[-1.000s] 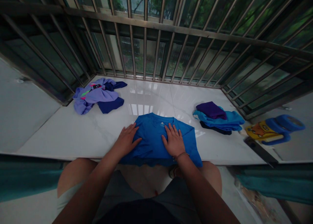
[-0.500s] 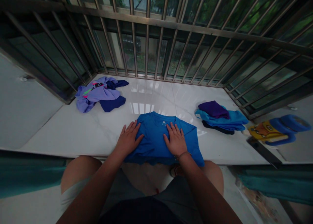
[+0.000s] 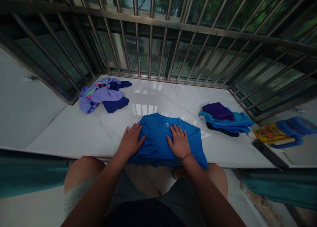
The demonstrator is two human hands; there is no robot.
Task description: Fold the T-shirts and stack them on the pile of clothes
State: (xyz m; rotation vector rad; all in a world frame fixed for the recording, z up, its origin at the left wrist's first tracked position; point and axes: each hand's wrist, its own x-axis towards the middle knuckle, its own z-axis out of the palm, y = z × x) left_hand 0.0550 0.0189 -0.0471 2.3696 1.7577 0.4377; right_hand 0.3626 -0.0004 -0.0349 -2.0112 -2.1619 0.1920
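Note:
A folded bright blue T-shirt (image 3: 158, 134) lies at the near edge of the white marble sill (image 3: 74, 131), its hem hanging slightly over the edge. My left hand (image 3: 130, 142) lies flat with fingers spread on the shirt's left side, partly on the marble. My right hand (image 3: 180, 142), a thin band at its wrist, presses flat on the shirt's right half. Neither hand grips anything.
A loose heap of lilac and navy clothes (image 3: 104, 95) lies at the back left. A folded stack of purple, teal and dark garments (image 3: 224, 119) sits to the right. A yellow and blue object (image 3: 282, 133) rests at the far right. Metal window bars (image 3: 158, 39) enclose the sill.
Both hands stay flat on the blue shirt, barely shifting. The view has drifted slightly, so everything sits a little further right.

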